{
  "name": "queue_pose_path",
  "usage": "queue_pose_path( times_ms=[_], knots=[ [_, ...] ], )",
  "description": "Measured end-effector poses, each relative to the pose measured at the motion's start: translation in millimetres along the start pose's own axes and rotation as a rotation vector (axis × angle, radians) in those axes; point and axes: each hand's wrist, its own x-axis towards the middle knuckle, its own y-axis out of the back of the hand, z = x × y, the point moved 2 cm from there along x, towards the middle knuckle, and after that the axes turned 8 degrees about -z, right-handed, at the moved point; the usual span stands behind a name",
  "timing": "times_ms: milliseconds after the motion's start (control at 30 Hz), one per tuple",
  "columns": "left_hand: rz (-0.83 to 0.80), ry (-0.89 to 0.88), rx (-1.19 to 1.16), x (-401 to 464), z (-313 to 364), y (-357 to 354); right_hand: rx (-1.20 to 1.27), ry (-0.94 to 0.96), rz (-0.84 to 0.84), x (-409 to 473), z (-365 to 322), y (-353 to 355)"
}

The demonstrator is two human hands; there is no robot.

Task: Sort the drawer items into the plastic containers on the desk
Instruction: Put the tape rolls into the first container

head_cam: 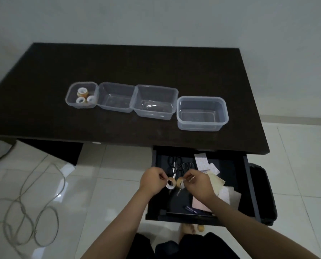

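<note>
We note the left hand (pixel 152 181) over the open drawer (pixel 248 186), its grip pinched closed on one tape roll (pixel 170 183), thumb and forefinger on the upper rim. The right hand (pixel 198 183) is likewise pinched closed on a second tape roll (pixel 180 183); the two rolls hang just beside each other above the drawer's front half.

Count on the counter (pixel 43 71), behind the drawer: four clear plastic containers in a row. The leftmost container (pixel 68 101) holds three tape rolls (pixel 83 97); the other three containers (pixel 202 128) appear bare inside.

Count in the drawer: at least two black-handled scissors (pixel 174 162) toward the back, several paper sheets (pixel 202 161) on the right side, one dark pen (pixel 191 209) near the front edge.
</note>
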Motion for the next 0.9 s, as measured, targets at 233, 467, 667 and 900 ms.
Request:
queue_pose_path(
  times_ms=[233,467,667,900],
  knots=[
    [0.195,0.002,-0.088,-14,-50,122,0.029,0.163,0.064,37,-113,-48],
    [0.323,0.015,-0.138,-34,-122,247,-0.002,0.327,0.045,78,-230,-117],
    [0.388,-0.003,-0.125,-26,-149,329,-0.036,0.426,0.092,105,-303,-147],
    [0.397,-0.059,-0.142,24,-139,389,-0.113,0.53,0.122,161,-353,-139]
  ],
)
